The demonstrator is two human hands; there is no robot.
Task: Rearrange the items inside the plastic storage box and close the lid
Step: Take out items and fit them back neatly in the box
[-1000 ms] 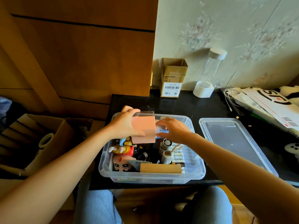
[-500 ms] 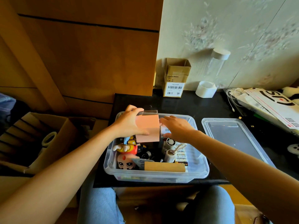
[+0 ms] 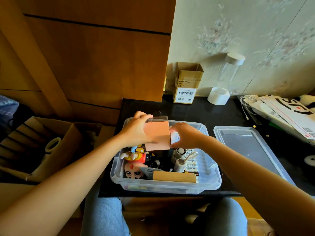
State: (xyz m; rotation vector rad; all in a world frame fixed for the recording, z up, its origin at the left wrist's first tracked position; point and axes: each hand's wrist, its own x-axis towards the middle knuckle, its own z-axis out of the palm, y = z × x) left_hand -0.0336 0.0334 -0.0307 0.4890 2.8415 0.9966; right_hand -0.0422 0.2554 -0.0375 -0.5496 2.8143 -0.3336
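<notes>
A clear plastic storage box (image 3: 211, 182) stands on the black table, near its front edge. My left hand (image 3: 136, 132) grips a pink box with a clear top (image 3: 158, 135) and holds it upright over the far left part of the storage box. My right hand (image 3: 185, 135) holds a small white box marked "88" (image 3: 176, 139) right beside the pink one. Inside lie toy figures (image 3: 134, 165), a small white fan (image 3: 180, 151), battery packs (image 3: 191, 165) and a wooden block (image 3: 173, 176). The clear lid (image 3: 248, 147) lies flat to the right of the box.
A cardboard carton (image 3: 186, 83), a white ring (image 3: 218, 95) and a tall clear bottle (image 3: 233, 68) stand at the wall. Papers and a white cable (image 3: 281, 114) lie at the far right. An open cardboard box with tape (image 3: 42, 143) sits on the floor left.
Both hands stay at the far end of the storage box with the pink box and the white box. The head camera has tilted slightly, so everything sits a little lower in view.
</notes>
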